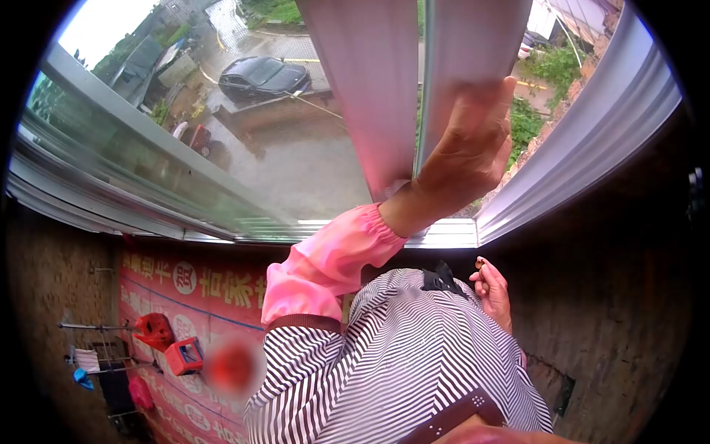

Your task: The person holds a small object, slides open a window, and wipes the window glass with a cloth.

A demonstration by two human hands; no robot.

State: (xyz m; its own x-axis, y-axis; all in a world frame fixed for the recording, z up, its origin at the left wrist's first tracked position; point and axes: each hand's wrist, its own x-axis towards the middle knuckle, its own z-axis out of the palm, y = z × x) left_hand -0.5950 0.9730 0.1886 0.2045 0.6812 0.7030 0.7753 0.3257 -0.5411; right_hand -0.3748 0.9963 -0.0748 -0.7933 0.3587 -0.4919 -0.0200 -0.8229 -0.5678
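The left hand is at the window frame, which stands just beyond it; whether it grips, I cannot tell. The right hand is near right, fingers curled, hold unclear

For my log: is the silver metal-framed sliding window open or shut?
Open at right: an apparently glassless gap, green foliage beyond, separates the silver sash behind the left hand from the pale metal jamb.

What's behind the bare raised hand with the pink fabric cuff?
Behind the left hand is an upright silvery metal window-frame bar; leafy green plants show right of it. The bar's surface directly behind the hand is covered.
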